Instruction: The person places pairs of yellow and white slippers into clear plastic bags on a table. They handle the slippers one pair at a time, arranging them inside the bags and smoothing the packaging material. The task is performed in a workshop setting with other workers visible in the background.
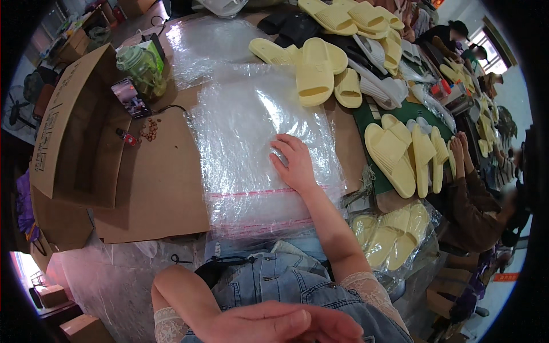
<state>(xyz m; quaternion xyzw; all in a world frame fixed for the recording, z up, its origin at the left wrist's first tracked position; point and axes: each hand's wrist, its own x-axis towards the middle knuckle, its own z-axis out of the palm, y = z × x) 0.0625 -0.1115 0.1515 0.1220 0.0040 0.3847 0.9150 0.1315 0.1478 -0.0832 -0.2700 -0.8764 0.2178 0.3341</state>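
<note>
My right hand (294,163) lies on a stack of clear plastic bags (246,131) in the middle of the table, its fingers apart and lightly bent, holding nothing that shows. Red strips run across the bags near their lower edge. Close to the camera, at the bottom, is my left hand (286,323), raised in front of my denim clothing with its fingers stretched toward the right and nothing seen in it. Beyond the bags' upper right corner, a pale yellow slipper (314,71) rests among several others, partly over the plastic.
An open cardboard box (74,131) stands left, beside a phone (130,97) and a green bottle (140,68). More yellow slippers (392,151) stand on the right, near a co-worker's hands (460,151). Bagged slippers (394,234) lie lower right, by my right arm.
</note>
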